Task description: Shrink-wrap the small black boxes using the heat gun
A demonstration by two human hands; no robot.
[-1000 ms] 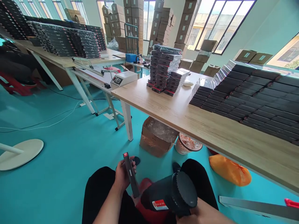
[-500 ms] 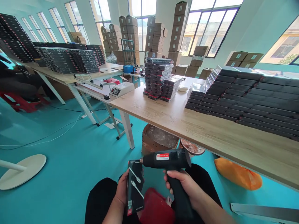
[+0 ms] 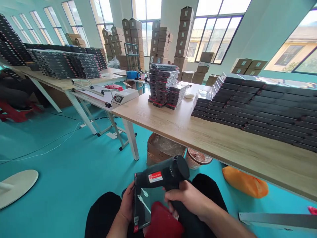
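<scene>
My left hand [image 3: 126, 205] is closed around the edge of a flat black cable box [image 3: 142, 210], printed with a white cable. The box stands tilted up over my lap. My right hand [image 3: 182, 198] grips the handle of a black heat gun [image 3: 160, 173] with a red and white label. The gun's front end overlaps the upper part of the box and hides it, and I cannot tell whether they touch. Between my legs is a red seat [image 3: 164, 221].
A wooden table [image 3: 158, 122] crosses in front, bearing stacks of wrapped boxes [image 3: 160, 87] and rows of black boxes [image 3: 262, 105]. Beneath it are a carton of plastic film [image 3: 153, 155], a basket [image 3: 194, 162] and an orange bag [image 3: 245, 181]. A sealing machine [image 3: 125, 97] stands left.
The heat gun has swung left and turned, so its rear faces me more and its front now covers the top of the box. The view has shifted slightly.
</scene>
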